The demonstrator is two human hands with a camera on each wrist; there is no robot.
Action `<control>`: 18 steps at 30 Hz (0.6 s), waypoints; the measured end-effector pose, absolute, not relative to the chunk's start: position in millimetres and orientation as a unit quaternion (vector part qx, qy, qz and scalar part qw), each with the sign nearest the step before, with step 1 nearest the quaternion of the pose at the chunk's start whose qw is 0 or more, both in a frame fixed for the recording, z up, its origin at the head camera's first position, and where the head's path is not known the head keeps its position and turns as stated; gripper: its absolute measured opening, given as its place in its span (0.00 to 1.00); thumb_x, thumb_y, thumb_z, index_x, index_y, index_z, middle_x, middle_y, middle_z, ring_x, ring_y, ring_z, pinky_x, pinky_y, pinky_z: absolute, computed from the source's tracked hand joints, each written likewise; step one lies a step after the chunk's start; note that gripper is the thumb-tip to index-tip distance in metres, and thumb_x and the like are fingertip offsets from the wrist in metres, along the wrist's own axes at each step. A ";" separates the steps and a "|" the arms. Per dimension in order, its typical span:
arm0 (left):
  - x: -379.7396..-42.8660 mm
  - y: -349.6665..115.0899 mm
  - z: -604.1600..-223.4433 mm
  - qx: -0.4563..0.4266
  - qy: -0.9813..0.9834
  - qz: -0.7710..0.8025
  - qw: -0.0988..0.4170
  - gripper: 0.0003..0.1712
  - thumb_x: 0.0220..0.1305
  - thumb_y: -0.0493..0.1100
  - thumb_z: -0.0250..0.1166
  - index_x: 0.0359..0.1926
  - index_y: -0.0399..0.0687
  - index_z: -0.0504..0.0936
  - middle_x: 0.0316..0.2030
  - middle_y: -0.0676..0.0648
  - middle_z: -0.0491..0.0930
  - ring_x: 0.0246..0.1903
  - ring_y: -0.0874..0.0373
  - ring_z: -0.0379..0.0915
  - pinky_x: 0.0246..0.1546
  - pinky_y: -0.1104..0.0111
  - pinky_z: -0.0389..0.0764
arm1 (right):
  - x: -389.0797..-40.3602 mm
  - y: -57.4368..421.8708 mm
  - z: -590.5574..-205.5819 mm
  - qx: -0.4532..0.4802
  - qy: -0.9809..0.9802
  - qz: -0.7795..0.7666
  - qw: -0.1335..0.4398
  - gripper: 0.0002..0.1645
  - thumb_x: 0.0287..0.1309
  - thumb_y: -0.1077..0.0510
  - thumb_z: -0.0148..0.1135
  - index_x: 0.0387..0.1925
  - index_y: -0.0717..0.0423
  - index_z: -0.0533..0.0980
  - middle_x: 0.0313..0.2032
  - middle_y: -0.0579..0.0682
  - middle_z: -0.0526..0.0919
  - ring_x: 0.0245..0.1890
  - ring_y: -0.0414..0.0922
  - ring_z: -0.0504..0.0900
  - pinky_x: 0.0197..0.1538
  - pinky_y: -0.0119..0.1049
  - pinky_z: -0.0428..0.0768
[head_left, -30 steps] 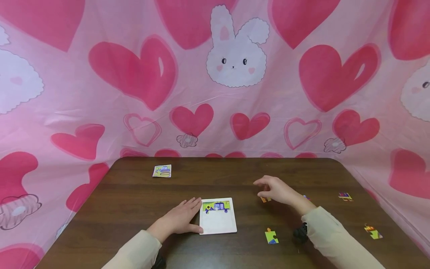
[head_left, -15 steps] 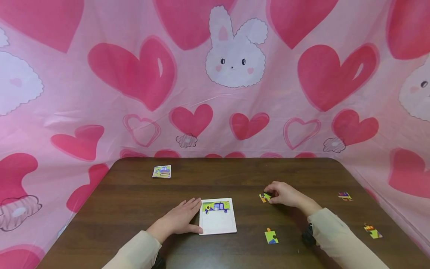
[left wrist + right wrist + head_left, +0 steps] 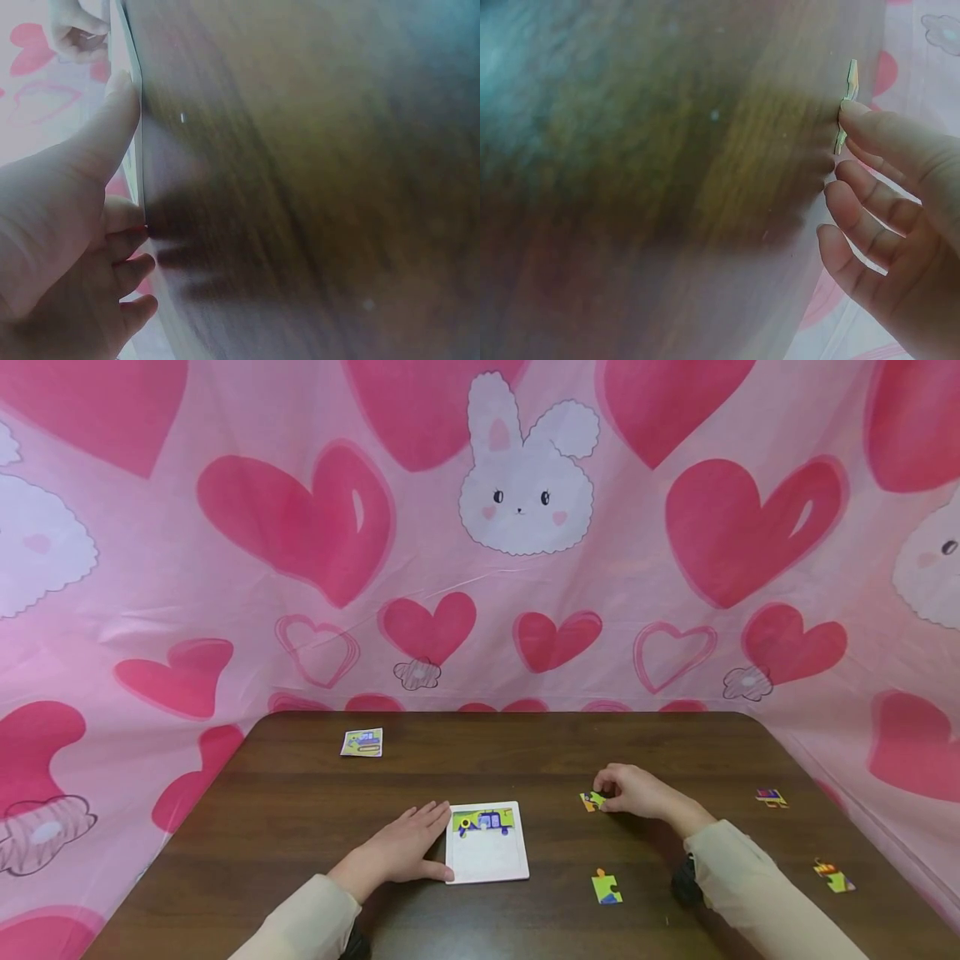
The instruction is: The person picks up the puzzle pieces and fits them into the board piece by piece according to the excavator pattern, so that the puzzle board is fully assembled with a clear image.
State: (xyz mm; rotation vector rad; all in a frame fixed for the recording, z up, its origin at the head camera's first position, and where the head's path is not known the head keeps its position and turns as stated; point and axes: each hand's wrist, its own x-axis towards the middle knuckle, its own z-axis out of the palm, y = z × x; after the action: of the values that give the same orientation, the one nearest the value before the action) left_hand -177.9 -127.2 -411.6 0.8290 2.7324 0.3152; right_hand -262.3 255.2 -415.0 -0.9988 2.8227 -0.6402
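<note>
Our right grip (image 3: 637, 795) is closed in a pinch on a green-and-orange puzzle piece (image 3: 591, 802), at two o'clock from the white tray (image 3: 487, 862) in the head view. Our left grip (image 3: 405, 846) lies with fingers extended, touching the tray's nine-o'clock side. On the bench (image 3: 300, 802), we locate a picture card (image 3: 362, 742) at ten o'clock. In the left wrist view, our thumb contacts the tray edge at ten o'clock. In the right wrist view, we see the pinched piece at two o'clock.

Two hands (image 3: 405, 843) (image 3: 636, 792), one white tray (image 3: 489, 862), one picture card (image 3: 362, 742); at least four loose puzzle pieces (image 3: 591, 802) (image 3: 604, 887) (image 3: 770, 797) (image 3: 834, 878), one table (image 3: 300, 810)
</note>
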 end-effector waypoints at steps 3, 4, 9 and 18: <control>-178.5 -127.8 -412.3 0.284 0.943 0.108 0.135 0.51 0.51 0.65 0.63 0.65 0.35 0.61 0.66 0.40 0.57 0.66 0.45 0.49 0.62 0.52 0.53 | -262.2 254.0 -415.0 -0.317 0.925 -0.205 0.042 0.11 0.45 0.61 0.71 0.30 0.54 0.75 0.28 0.42 0.70 0.27 0.39 0.70 0.30 0.33 0.72; -178.5 -127.9 -412.2 0.283 0.943 0.109 0.136 0.51 0.51 0.65 0.63 0.65 0.35 0.61 0.66 0.40 0.56 0.66 0.45 0.49 0.62 0.52 0.52 | -262.1 253.3 -414.8 -0.313 0.926 -0.205 0.042 0.12 0.45 0.60 0.71 0.30 0.54 0.75 0.27 0.42 0.71 0.27 0.39 0.70 0.30 0.33 0.72; -178.2 -128.1 -411.1 0.280 0.943 0.114 0.140 0.51 0.50 0.65 0.64 0.65 0.35 0.61 0.66 0.40 0.57 0.66 0.45 0.49 0.63 0.51 0.52 | -261.3 245.9 -411.5 -0.298 0.927 -0.225 0.041 0.13 0.46 0.58 0.71 0.30 0.55 0.74 0.26 0.43 0.71 0.25 0.39 0.69 0.29 0.32 0.72; -177.9 -128.2 -411.3 0.281 0.944 0.108 0.138 0.51 0.50 0.65 0.63 0.65 0.35 0.61 0.66 0.40 0.56 0.66 0.45 0.49 0.62 0.52 0.52 | -255.9 211.7 -399.1 -0.326 0.916 -0.233 0.012 0.13 0.46 0.57 0.71 0.31 0.54 0.74 0.27 0.42 0.72 0.26 0.40 0.71 0.30 0.31 0.74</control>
State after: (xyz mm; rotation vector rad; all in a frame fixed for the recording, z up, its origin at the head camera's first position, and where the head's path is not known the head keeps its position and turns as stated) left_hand -177.9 -128.2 -411.3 0.8125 2.7289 0.3117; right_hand -255.9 211.7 -399.1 -1.0175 2.8552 -0.7255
